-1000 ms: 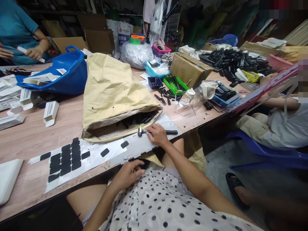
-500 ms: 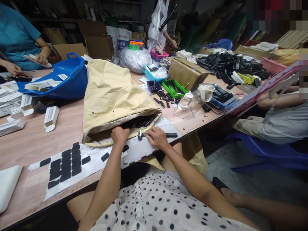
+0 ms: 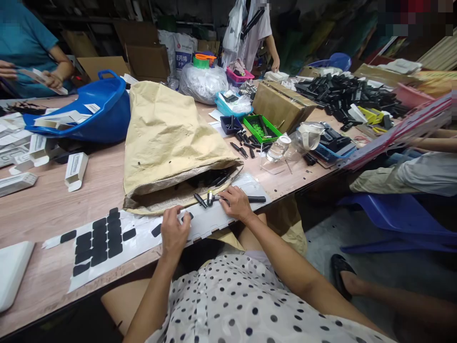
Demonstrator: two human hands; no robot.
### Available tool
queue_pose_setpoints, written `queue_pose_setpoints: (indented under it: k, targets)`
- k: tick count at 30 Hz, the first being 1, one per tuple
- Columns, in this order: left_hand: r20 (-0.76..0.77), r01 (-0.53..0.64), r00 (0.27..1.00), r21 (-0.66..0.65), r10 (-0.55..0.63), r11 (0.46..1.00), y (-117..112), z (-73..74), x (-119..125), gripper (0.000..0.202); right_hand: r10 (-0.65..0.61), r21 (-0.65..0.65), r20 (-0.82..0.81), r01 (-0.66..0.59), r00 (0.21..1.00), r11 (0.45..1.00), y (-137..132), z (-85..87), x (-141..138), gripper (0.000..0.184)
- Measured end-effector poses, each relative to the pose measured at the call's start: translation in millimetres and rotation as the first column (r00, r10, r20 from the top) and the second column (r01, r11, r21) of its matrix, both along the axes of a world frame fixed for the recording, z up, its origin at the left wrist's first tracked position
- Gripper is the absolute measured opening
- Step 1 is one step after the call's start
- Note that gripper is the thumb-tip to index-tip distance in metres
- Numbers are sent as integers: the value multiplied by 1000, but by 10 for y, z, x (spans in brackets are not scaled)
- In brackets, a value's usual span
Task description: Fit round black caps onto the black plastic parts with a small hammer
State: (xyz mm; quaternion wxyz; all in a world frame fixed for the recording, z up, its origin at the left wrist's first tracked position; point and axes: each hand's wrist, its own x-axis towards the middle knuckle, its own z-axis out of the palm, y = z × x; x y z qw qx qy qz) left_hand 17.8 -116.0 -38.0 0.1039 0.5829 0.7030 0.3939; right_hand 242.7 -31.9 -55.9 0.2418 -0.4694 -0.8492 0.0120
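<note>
hammer: the small hammer (image 3: 210, 197) lies flat on the white sheet (image 3: 214, 219) at the near edge of the table (image 3: 89, 195), metal head pointing left and black handle sticking out to the right

how it handles: I'd guess it's light overall but head-heavy, and stiff. The metal end is probably slick and the black handle (image 3: 256, 199) looks like the grippy bit, so that's where I'd hold it, back from the head

black part: a little black stick (image 3: 200, 200) lies just beside the hammer head. It looks like hard plastic or metal and weighs next to nothing. It's a pinch job, and it would skate easily on that glossy sheet

right hand: the right hand (image 3: 236, 204) is palm down over the middle of the hammer with the fingers curled round the shaft. It's a loose hold, not a fist. The wrist is low and the forearm comes in from the lap

left hand: the left hand (image 3: 174, 233) has its fingers half bent, tips down on the sheet right at one loose black pad (image 3: 185, 216). I can't tell if it's pinching that pad or just touching it

pads: rows of soft-looking black pads (image 3: 103, 236) sit on the backing sheet to the left. They're thin and floppy, so you'd peel them from a corner

sack: the tan paper sack (image 3: 167, 138) is just behind both hands, mouth open toward the person with black parts (image 3: 214, 179) inside

further out: there's a blue tub (image 3: 107, 114) back left, white cartons (image 3: 75, 167) on the left and a green tray (image 3: 267, 127) behind the sack. Other people are working at the far left and on the right
</note>
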Motion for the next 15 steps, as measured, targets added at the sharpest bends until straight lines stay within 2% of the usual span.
queue_pose_setpoints:
  k: [3, 7, 11, 15]
  targets:
    - [-30, 53, 998, 5, -53, 999, 16, -4, 269, 33, 4, 3, 2, -4, 1000, 1000, -10, 7, 2, 18]
    - [-94, 9, 995, -136, -22, 991, 282, 69, 484, 38, 7, 9, -5, -7, 1000, 1000, -22, 21, -2, 18]
    - [-156, 1, 987, -254, -42, 967, 516, 110, 463, 39, 16, 5, 0, -16, 1000, 1000, -27, 30, -10, 18]
    - [-86, 83, 990, -294, -113, 952, 569, 39, 355, 34, 14, 1, 0, -14, 1000, 1000, -30, 36, -14, 18]
